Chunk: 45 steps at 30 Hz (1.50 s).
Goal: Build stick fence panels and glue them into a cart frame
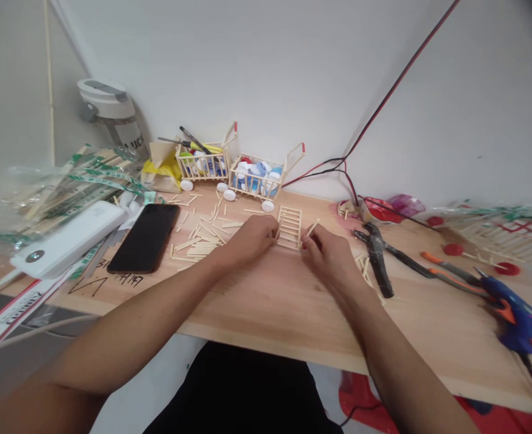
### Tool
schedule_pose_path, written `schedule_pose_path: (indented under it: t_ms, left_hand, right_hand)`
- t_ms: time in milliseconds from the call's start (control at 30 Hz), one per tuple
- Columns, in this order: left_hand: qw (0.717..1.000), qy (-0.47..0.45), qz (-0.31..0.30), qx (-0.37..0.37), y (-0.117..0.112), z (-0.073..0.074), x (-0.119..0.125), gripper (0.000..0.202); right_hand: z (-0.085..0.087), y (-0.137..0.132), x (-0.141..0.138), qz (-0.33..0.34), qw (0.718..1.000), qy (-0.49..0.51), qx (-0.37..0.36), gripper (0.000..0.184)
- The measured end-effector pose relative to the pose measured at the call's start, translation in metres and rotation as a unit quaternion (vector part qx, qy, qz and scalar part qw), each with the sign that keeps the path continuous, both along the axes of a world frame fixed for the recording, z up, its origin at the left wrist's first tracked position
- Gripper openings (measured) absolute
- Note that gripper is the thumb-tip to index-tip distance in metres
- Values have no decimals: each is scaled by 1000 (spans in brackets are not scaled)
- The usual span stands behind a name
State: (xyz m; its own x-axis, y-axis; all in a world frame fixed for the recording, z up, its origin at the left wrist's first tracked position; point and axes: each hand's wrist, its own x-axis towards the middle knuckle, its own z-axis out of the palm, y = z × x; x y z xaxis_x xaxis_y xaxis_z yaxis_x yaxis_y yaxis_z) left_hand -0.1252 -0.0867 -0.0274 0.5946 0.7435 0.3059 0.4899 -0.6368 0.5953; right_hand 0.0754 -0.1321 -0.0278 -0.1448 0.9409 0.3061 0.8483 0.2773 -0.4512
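Our right hand [329,259] pinches a loose stick [312,228] between thumb and forefinger. Our left hand [248,238], fingers pressed together, meets the left edge of a flat stick lattice [289,227] mid-table [266,301]. Beyond, two built carts [259,191] hold caps [252,175]; the lattice has no wheels.

Small ladder-shaped panel of pale wooden sticks [289,227], lying flat on the wooden tabletop [270,307], rungs evenly spaced, one loose pale stick [312,228] tilted just beside its right rail

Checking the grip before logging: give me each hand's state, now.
Left hand: fingers curled at the stick frame; whether it grips cannot be told.
Right hand: closed, pinching a wooden stick.
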Motion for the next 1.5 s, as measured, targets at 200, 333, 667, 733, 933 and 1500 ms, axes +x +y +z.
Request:
schedule_pose_path:
  t_ms: [200,333,667,733,933,1500]
  left_hand:
    - [1000,0,1,0,0,0,0,14]
    - [1000,4,8,-4,-2,1,1,14]
    - [1000,2,11,-7,-4,3,1,15]
    - [1000,0,12,-9,-4,3,1,14]
    - [1000,-12,4,-5,-2,0,0,15]
    - [1000,-6,10,-14,-3,3,1,16]
  right_hand:
    - [2,0,-1,17,1000,-3,0,14]
    - [1,0,-1,17,1000,0,1,14]
    - [2,-2,-1,20,1000,17,-6,14]
    - [2,-2,-1,20,1000,22,-9,14]
    - [2,-1,0,14,999,28,-14,15]
    - [3,0,2,8,1000,24,2,19]
